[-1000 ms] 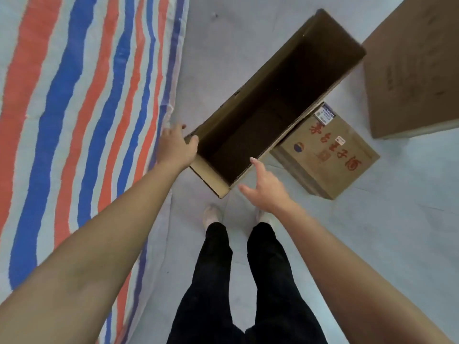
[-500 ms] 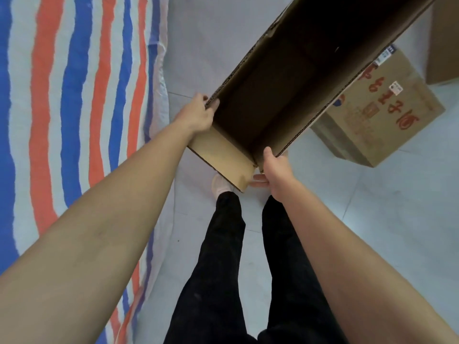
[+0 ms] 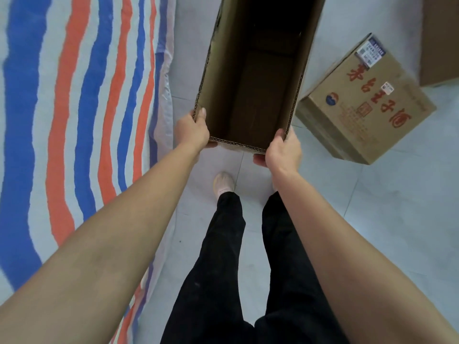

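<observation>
Wide on the left: striped tarp (image 3: 74,120), blue, orange, white. Pale floor (image 3: 372,219) everywhere else.

Dead centre, open box (image 3: 250,95), tall and narrow, held out in front with its near end raised off the floor. Long axis running straight away from the body, mouth tipped back toward the camera. Dark inside, looks empty as far as can be made out. Top of the box cut off by the frame edge, so no telling the full length.

To the right, on the floor, sealed carton (image 3: 367,103) with red lettering and a label. Close beside the box, touching or not, hard to say. Further right, a corner of more cardboard (image 3: 439,45), mostly out of frame.

Now the grip. Left hand (image 3: 192,131) clamped on the near left corner, thumb over the edge, fingers out of sight behind the wall. Right hand (image 3: 283,150) wrapped round the near right corner, fingers tucked beneath. Equally near, one per corner, box square between them. Judging by that, any turn or set-down pivoting on this near end.

Down below, one pale shoe (image 3: 223,182); the other all but hidden.
</observation>
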Motion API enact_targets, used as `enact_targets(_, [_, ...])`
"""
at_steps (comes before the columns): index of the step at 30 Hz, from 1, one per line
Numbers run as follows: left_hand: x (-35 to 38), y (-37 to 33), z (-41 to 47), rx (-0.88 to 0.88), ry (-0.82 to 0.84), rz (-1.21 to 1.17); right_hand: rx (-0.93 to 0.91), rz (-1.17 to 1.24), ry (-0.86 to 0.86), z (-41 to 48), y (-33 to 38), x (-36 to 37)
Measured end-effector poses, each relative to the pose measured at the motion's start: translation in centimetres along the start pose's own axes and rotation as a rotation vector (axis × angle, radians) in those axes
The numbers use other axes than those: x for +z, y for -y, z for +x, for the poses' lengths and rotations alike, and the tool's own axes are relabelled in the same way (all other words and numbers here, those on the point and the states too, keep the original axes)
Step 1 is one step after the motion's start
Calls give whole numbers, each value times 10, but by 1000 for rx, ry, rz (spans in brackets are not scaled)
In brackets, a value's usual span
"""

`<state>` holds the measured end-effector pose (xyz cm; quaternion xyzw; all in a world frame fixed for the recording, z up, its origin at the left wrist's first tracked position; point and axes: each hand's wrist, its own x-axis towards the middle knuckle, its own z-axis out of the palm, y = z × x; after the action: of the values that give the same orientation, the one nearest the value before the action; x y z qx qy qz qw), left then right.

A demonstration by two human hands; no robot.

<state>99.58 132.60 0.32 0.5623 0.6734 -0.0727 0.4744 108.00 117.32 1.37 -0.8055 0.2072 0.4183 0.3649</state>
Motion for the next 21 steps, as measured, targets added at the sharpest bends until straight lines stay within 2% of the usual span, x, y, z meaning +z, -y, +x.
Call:
enact_targets(6, [-51, -61, -86, 66, -100, -6, -140, -218, 1, -50, 67, -57])
enact_targets(10, [-101, -94, -152, 154, -159, -33, -279, -264, 48, -137, 109, -98])
enact_targets(15, [-139, -102, -230, 223, -237, -18, -370, -253, 149, -206, 114, -137])
enact_targets(21, [-128, -72, -325, 205, -432, -184, -657, -385, 275, -236, 93, -196])
